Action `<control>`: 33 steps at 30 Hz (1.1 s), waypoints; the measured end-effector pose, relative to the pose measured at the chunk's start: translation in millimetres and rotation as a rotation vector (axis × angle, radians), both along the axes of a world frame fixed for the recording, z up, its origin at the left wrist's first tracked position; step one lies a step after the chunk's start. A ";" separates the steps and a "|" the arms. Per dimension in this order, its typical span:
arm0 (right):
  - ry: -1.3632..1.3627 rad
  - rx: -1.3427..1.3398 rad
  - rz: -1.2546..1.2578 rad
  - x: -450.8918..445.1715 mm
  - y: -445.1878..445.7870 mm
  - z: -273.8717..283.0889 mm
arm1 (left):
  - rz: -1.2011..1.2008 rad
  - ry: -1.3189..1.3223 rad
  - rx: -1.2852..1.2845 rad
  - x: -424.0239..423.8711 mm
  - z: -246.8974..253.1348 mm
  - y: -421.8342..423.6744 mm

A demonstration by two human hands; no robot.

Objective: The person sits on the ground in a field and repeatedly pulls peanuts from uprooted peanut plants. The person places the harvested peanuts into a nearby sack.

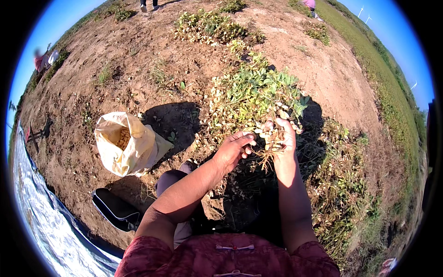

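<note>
Just right of the middle, my right hand [285, 136] grips a peanut plant by its root end, with pale pods and thin brown roots [268, 155] between the fingers. Its green leaves [290, 81] point away from me. Close at its left, my left hand [235, 149] has its fingers curled near the pods; small pods seem to lie within the fingers. Beyond both hands spreads a heap of pulled peanut plants [235, 100] with pods showing. To the left stands an open, pale woven sack [142, 155] with shelled-off pods [123, 138] inside.
A black bag [116, 207] lies beside my left leg. Silvery sheeting [45, 221] covers ground at lower left. Dry plants [342, 173] lie on the right, and another plant pile [211, 27] is ahead. Several people are farther off, one seated at far left [41, 62].
</note>
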State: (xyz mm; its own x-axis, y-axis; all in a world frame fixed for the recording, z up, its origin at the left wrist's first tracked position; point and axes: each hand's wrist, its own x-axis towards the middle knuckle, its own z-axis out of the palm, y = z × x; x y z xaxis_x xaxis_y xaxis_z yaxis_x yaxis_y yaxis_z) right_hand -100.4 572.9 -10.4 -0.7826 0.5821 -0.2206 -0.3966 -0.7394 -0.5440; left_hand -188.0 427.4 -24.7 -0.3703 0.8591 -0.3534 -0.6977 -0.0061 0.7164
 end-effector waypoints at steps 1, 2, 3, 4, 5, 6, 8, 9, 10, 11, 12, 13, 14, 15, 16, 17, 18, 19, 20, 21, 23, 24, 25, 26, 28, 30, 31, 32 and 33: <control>-0.025 -0.019 -0.001 -3.0 -3.6 5.4 | 0.012 0.026 0.003 1.4 3.6 0.6; -0.030 -0.038 -0.029 -2.8 -10.8 13.0 | 0.009 0.038 0.002 3.6 7.9 0.1; -0.048 0.014 -0.009 -0.9 -12.1 12.6 | -0.008 0.021 0.006 4.6 8.7 1.6; -0.060 0.002 0.044 0.7 -8.8 7.8 | -0.025 0.004 0.009 5.4 9.2 3.3; -0.072 -0.010 0.099 1.9 -5.3 3.3 | -0.041 -0.013 0.013 6.2 9.6 4.5; -0.053 0.008 0.085 -1.6 -10.8 7.6 | -0.038 -0.028 0.038 6.2 9.2 3.2; -0.057 0.011 0.151 -1.2 -8.2 2.1 | -0.015 -0.050 0.032 6.7 8.5 3.9; -0.069 0.010 0.166 -3.1 -12.4 4.1 | 0.000 -0.059 0.027 6.2 8.1 3.0; -0.077 -0.006 0.166 -3.0 -17.3 9.1 | 0.001 -0.072 0.023 5.7 7.0 2.4; -0.090 -0.031 0.205 -2.7 -20.6 12.6 | 0.005 -0.079 0.024 5.2 5.8 1.1; -0.100 -0.019 0.196 -3.1 -20.9 12.3 | 0.006 -0.086 0.028 4.8 5.0 0.9; -0.109 -0.007 0.187 -3.6 -20.5 11.5 | 0.006 -0.092 0.033 4.6 4.8 0.6; -0.111 -0.015 0.190 -4.3 -18.9 8.2 | 0.004 -0.098 0.023 3.8 6.8 1.2; -0.113 -0.021 0.193 -5.0 -16.1 3.1 | -0.004 -0.097 0.043 3.0 6.1 1.7; -0.115 -0.027 0.195 -5.5 -14.1 -0.6 | -0.012 -0.096 0.063 1.7 4.5 1.8; -0.101 -0.028 0.189 -5.8 -12.8 -3.4 | -0.021 -0.095 0.082 1.1 3.7 2.0; -0.086 -0.030 0.186 -6.8 -12.4 -5.9 | -0.005 -0.098 0.067 1.1 5.1 1.6; -0.071 -0.032 0.182 -7.3 -12.1 -7.2 | -0.016 -0.114 0.074 0.9 6.0 0.7; -0.071 -0.021 0.201 -6.1 -11.3 -7.5 | -0.027 -0.131 0.081 0.7 6.8 -0.5; -0.047 -0.033 0.226 -5.9 -13.5 -3.4 | -0.037 -0.146 0.090 0.1 9.2 -1.3; 0.000 -0.058 0.276 -4.0 -21.2 7.4 | -0.065 -0.173 0.042 2.0 9.4 -1.3; 0.002 -0.015 0.321 -3.6 -18.9 3.5 | -0.067 -0.195 0.058 2.0 7.0 -0.2; 0.014 -0.015 0.332 -3.0 -19.5 0.0 | -0.070 -0.218 0.075 1.9 6.2 0.0; -0.021 0.012 0.309 -0.3 -18.8 -1.2 | -0.088 -0.244 0.084 2.4 6.9 0.0; -0.020 0.019 0.274 -1.1 -20.7 6.5 | -0.113 -0.227 0.097 -3.0 2.7 -2.9; -0.046 0.042 0.255 -0.4 -24.6 10.9 | -0.109 -0.206 0.097 -3.5 1.2 -2.9; -0.058 0.030 0.287 0.4 -23.9 10.5 | -0.103 -0.183 0.074 -2.8 -1.2 -2.8; -0.093 0.053 0.275 0.3 -21.3 7.0 | -0.116 -0.156 0.087 -3.8 -0.4 -1.7; -0.055 0.027 0.275 -0.5 -23.5 14.0 | -0.130 -0.129 0.097 -4.4 0.0 -1.2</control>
State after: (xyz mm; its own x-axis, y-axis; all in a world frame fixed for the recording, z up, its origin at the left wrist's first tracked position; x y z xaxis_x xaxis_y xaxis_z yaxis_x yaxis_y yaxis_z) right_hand -100.9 549.5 3.6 -0.8993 0.3556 -0.2546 -0.1522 -0.8002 -0.5801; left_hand -192.4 426.3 -24.7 -0.2114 0.9289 -0.3042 -0.7832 0.0252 0.6213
